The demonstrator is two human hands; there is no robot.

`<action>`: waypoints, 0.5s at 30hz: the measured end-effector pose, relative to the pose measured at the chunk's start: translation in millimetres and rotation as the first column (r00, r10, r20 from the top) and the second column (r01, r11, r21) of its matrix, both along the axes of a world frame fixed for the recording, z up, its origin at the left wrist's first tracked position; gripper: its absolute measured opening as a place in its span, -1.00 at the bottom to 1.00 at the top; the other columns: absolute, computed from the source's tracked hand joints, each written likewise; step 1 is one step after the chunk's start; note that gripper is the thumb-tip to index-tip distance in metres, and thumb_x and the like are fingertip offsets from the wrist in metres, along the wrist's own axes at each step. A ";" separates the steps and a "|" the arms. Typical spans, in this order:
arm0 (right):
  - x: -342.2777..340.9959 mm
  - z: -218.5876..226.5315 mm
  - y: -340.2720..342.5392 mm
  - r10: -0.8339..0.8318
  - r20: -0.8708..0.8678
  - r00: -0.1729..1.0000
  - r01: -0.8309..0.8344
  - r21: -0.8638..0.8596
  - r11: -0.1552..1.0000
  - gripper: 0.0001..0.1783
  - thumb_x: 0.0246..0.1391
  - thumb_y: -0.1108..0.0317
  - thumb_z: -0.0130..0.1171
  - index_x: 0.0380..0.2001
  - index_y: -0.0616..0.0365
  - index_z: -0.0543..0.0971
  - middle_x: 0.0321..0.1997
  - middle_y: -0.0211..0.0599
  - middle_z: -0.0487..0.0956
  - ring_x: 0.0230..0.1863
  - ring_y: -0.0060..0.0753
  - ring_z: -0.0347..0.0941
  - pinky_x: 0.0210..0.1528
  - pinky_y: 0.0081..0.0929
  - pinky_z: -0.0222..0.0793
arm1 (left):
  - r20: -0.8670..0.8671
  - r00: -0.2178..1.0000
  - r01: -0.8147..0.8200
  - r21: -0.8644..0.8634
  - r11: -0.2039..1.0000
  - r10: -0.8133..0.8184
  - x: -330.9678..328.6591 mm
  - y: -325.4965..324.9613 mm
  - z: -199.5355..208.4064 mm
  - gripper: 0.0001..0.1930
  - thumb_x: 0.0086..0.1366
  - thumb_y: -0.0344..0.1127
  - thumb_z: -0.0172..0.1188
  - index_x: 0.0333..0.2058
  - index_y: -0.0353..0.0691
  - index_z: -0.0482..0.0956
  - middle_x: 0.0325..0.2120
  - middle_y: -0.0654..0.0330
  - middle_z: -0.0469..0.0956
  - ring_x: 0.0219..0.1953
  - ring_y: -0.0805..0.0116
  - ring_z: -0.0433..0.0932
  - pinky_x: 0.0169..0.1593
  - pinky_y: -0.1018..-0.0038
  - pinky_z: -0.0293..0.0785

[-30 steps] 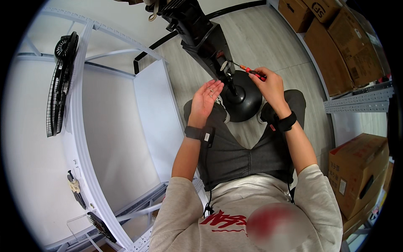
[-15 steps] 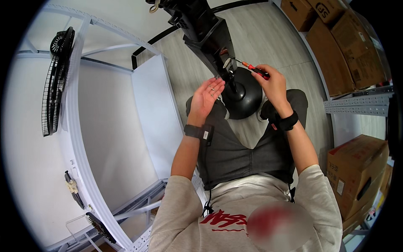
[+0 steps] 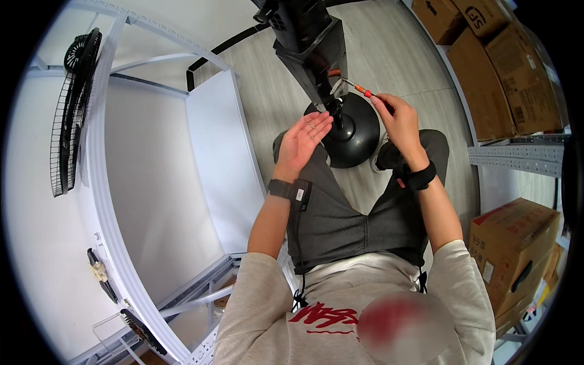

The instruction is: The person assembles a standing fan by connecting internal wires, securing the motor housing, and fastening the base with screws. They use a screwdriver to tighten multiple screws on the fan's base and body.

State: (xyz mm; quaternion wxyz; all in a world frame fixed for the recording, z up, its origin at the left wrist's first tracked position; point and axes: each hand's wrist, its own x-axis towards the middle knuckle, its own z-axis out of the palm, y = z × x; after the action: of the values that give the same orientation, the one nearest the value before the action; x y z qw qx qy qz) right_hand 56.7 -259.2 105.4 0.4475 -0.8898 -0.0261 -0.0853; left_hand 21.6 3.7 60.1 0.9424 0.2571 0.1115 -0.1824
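Between my legs stands a black column-like housing (image 3: 307, 52), leaning, with a thin pole under it and a round black base (image 3: 351, 152) on the floor. My right hand (image 3: 399, 126) grips a screwdriver (image 3: 365, 92) with a red, orange and black handle. Its shaft points left at the housing's lower end, where some light-coloured parts show; whether the tip touches a screw is too small to tell. My left hand (image 3: 302, 141) is open, palm up, with fingers stretched toward the housing's lower left edge. Whether the fingertips touch it, I cannot tell.
A white shelving rack (image 3: 213, 140) runs along my left, holding a black fan grille (image 3: 72, 115), a small black-and-cream tool (image 3: 101, 275) and a dark bristled brush (image 3: 143, 330). Cardboard boxes (image 3: 477, 91) fill a shelf at the far right, and another carton (image 3: 514, 249) sits nearer.
The housing's upper end has swung to the right in the picture. The screwdriver and my left hand have shifted slightly, both still close to the housing's lower end. The view has moved a little.
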 end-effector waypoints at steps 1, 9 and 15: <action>1.9 -1.6 -1.1 0.006 -0.001 1.000 -0.006 -0.020 1.000 -0.68 0.17 0.16 0.29 -0.13 0.14 0.67 -0.37 -0.15 0.64 -0.34 -0.12 0.59 -0.28 -0.31 0.46 | 0.005 1.000 0.001 0.002 1.000 -0.001 -0.1 -0.3 0.0 -0.62 0.53 -0.27 -0.13 0.09 -0.54 0.33 0.23 -0.28 0.31 0.33 -0.16 0.27 0.43 0.06 0.18; 4.5 -5.3 -2.3 0.014 -0.072 0.997 -0.009 0.072 0.997 -0.65 0.18 0.11 0.29 -0.19 0.19 0.64 -0.35 -0.15 0.63 -0.28 -0.16 0.57 -0.24 -0.34 0.43 | 0.012 1.000 0.001 0.044 0.999 -0.001 -0.5 -4.0 2.3 -0.59 0.54 -0.23 -0.14 0.10 -0.54 0.33 0.23 -0.25 0.32 0.34 -0.13 0.27 0.43 0.07 0.19; 9.9 -18.3 -6.2 0.051 -0.109 0.993 -0.043 0.073 0.996 -0.66 0.17 0.11 0.31 -0.26 0.21 0.60 -0.28 -0.17 0.62 -0.31 -0.18 0.54 -0.25 -0.34 0.41 | 0.037 0.999 0.014 0.097 0.995 -0.017 -1.0 -5.0 1.9 -0.59 0.54 -0.24 -0.14 0.11 -0.54 0.33 0.23 -0.25 0.33 0.34 -0.11 0.27 0.42 0.09 0.21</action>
State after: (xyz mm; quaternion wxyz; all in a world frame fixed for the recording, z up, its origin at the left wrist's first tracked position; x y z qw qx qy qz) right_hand 66.7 -265.4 87.1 0.4811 -0.8761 -0.0192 -0.0260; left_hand 20.6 -1.3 61.9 0.9294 0.3066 0.1004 -0.1793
